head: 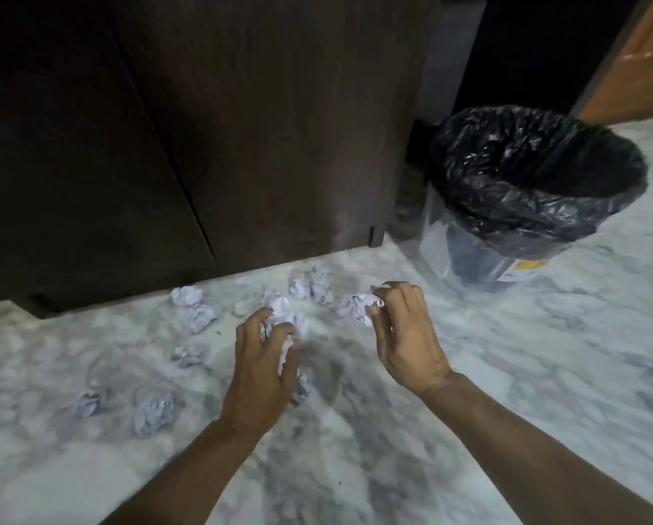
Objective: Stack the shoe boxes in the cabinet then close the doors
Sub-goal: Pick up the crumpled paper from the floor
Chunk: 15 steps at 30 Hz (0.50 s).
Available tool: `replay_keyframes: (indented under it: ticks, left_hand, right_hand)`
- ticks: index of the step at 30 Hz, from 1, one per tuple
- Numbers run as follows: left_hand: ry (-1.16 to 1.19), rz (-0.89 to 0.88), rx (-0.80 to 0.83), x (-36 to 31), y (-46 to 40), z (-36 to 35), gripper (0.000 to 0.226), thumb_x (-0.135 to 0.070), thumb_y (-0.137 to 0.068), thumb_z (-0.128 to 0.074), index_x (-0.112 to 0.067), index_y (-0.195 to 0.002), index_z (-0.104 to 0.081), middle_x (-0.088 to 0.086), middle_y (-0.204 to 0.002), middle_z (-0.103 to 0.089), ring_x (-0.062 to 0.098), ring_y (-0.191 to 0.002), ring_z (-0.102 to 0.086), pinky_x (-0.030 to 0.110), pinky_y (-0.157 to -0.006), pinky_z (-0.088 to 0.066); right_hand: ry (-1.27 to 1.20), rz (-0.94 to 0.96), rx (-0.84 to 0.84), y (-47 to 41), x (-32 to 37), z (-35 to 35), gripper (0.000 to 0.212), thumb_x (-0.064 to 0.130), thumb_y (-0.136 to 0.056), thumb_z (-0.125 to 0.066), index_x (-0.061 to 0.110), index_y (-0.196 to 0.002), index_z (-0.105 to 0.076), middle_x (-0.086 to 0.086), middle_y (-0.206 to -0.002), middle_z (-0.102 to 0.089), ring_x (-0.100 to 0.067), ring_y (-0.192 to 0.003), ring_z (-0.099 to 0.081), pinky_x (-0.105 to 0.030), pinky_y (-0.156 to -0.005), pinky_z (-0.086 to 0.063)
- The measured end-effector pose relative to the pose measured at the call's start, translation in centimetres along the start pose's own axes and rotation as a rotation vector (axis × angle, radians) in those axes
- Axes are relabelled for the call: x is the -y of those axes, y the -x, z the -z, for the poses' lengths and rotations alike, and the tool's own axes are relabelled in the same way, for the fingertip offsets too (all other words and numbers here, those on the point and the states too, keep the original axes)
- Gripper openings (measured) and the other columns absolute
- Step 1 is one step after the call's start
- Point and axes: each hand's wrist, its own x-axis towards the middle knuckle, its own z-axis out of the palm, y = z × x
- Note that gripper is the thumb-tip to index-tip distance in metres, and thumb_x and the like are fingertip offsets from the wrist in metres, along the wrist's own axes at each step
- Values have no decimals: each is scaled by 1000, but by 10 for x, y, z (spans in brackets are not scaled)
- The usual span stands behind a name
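A dark wooden cabinet (211, 126) fills the upper left, and both of its doors are shut. No shoe boxes are in view. Several crumpled white paper balls lie on the marble floor (507, 373) in front of it. My right hand (404, 331) pinches one crumpled paper ball (361, 308) between thumb and fingers, just above the floor. My left hand (264, 358) curls its fingers round another paper ball (284, 316) on the floor.
A bin (537, 191) lined with a black bag stands to the right of the cabinet, its mouth open. An orange-brown door (643, 62) shows at the top right. More paper balls (154, 411) lie scattered at the left.
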Motion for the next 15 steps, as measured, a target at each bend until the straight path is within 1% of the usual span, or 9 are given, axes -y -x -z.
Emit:
replay_keyframes:
  ticks: [2,4,6,8,9,10,12,15]
  left_hand:
    - [57,-84,-52,-30,-27,0,25,-28,-94,-44,-15,-103,-63,9,-130,-41,26,-118,-42,37,-98,-41]
    - [119,-184,-109,-67,-62,-3,20,-25,-92,-47,-16,-104,-60,9,-129,-41,27,-114,-45,35,-99,-40]
    - [156,-254,-145,-101,-95,-4,17,-21,-91,-50,-15,-105,-58,9,-129,-42,29,-110,-46,36,-97,-41]
    - [185,-331,-169,-137,-128,-11,17,-17,-90,-54,-10,-102,-63,15,-126,-47,34,-104,-48,40,-93,-43]
    - [190,-368,-182,-154,-144,-15,17,-16,-89,-55,-8,-101,-65,17,-124,-49,35,-102,-49,40,-91,-43]
    - [193,-401,-193,-171,-160,-20,18,-15,-89,-56,-6,-100,-66,19,-122,-50,36,-100,-49,39,-90,-43]
    - [198,-443,-200,-201,-187,-30,17,-16,-88,-57,-5,-97,-66,19,-119,-52,35,-99,-49,38,-88,-43]
    - [193,-433,-158,-232,-216,-51,17,-18,-86,-56,-6,-94,-65,18,-114,-53,35,-95,-49,38,-85,-43]
  right_hand:
    - [13,19,-109,-25,9,29,23,20,-99,-44,4,-108,-56,-10,-104,-52,-27,-94,-47,-34,-87,-40]
    - [57,37,-237,-51,17,65,24,19,-98,-45,1,-110,-56,-13,-103,-52,-26,-93,-46,-31,-86,-39]
    - [99,60,-373,-76,23,98,19,14,-98,-47,-1,-104,-57,-14,-98,-52,-26,-89,-44,-32,-81,-37]
    - [161,57,-511,-98,20,135,10,10,-97,-50,0,-95,-54,-8,-89,-47,-24,-83,-41,-33,-76,-33]
    - [190,42,-558,-108,16,152,10,9,-97,-51,1,-91,-53,-4,-87,-42,-24,-81,-40,-32,-75,-31]
    - [217,22,-586,-119,9,167,12,10,-97,-51,2,-89,-51,-1,-87,-39,-23,-80,-40,-32,-74,-30]
    - [253,-77,-569,-137,-11,191,16,14,-99,-48,3,-88,-50,-3,-86,-40,-26,-83,-42,-35,-76,-32]
    - [297,-273,-485,-155,-47,214,22,21,-100,-44,1,-94,-50,-19,-96,-51,-38,-94,-47,-45,-83,-34]
